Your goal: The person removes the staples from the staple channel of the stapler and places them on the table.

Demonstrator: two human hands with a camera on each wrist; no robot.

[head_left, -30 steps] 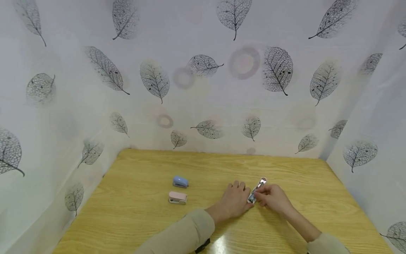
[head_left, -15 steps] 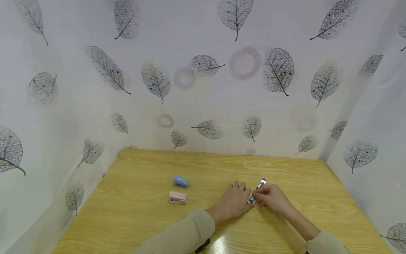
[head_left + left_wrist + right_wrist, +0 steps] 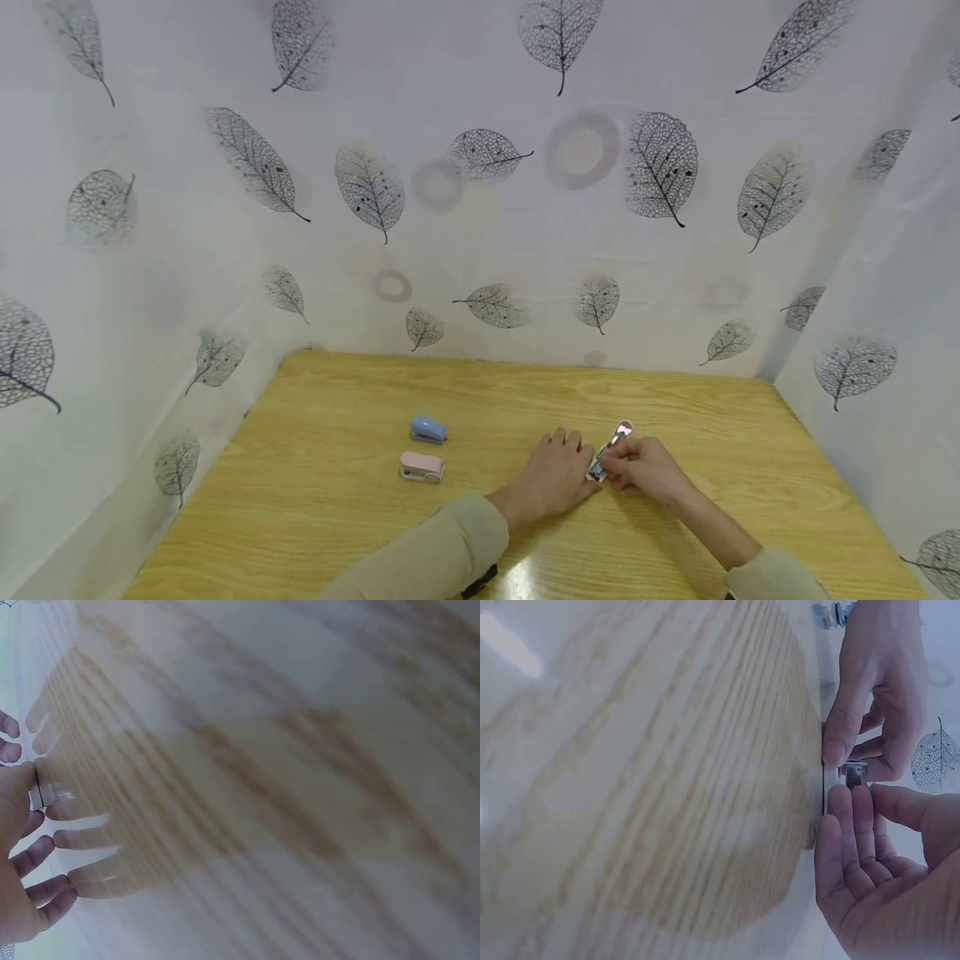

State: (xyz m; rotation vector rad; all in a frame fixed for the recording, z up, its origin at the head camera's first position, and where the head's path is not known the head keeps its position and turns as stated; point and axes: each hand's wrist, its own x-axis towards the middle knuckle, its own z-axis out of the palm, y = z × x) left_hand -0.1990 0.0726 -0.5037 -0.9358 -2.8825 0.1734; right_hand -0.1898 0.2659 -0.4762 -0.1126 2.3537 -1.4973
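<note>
A small stapler, swung wide so that its shiny metal inside shows, lies slantwise on the table between the two hands. My left hand rests palm down, fingers spread on the wood; its thumb and index finger hold the stapler's near end, as the right wrist view shows. From the other side my right hand has thumb and fingertips pinched together at the stapler's middle. The right wrist view shows these fingertips against the metal part; whether a smaller piece sits between them is hidden.
To the left on the wooden table stand a blue mini stapler and a pink mini stapler, one behind the other. A white leaf-printed curtain encloses the table at the back and both sides.
Both hands and the stapler stay almost where they were. The right fingertips shift only very slightly along the stapler.
</note>
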